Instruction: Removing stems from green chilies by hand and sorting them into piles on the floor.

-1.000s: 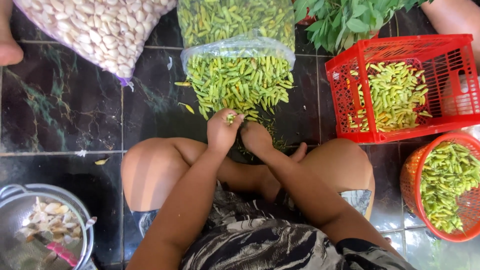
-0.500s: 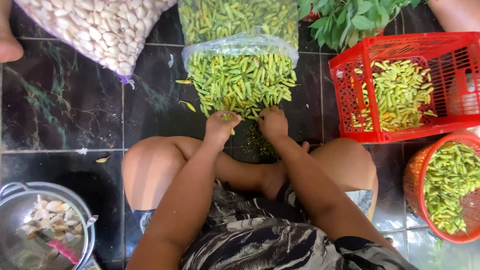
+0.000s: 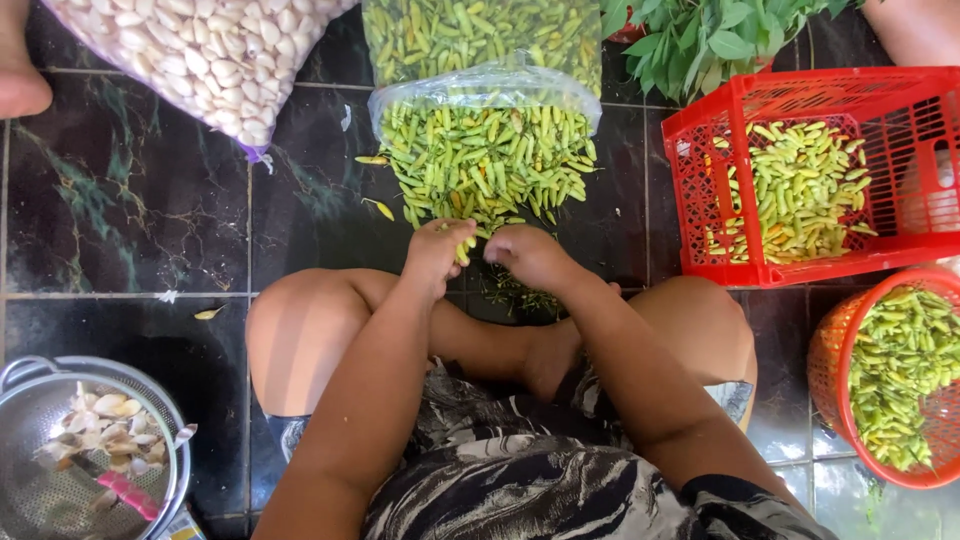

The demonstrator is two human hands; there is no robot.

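I sit cross-legged on a dark tiled floor. A pile of small green chilies (image 3: 485, 160) spills from a clear plastic bag (image 3: 480, 88) in front of me. My left hand (image 3: 437, 250) pinches a chili (image 3: 466, 246) at the pile's near edge. Close beside it, my right hand (image 3: 530, 256) has curled fingers that touch the same chili end or its stem; what it grips is hidden. A small heap of green stems (image 3: 520, 295) lies on the floor under my hands.
A red rectangular basket (image 3: 690, 190) and an orange round basket (image 3: 830, 400) at the right hold chilies. A bag of garlic cloves (image 3: 200, 50) lies far left, a metal colander (image 3: 60, 400) with garlic peel near left. Leafy greens (image 3: 710, 35) sit behind. Another person's foot (image 3: 20, 70) shows at left.
Both hands have stayed at the pile's near edge. My right hand reached out to the pile and drew back close beside my left hand.
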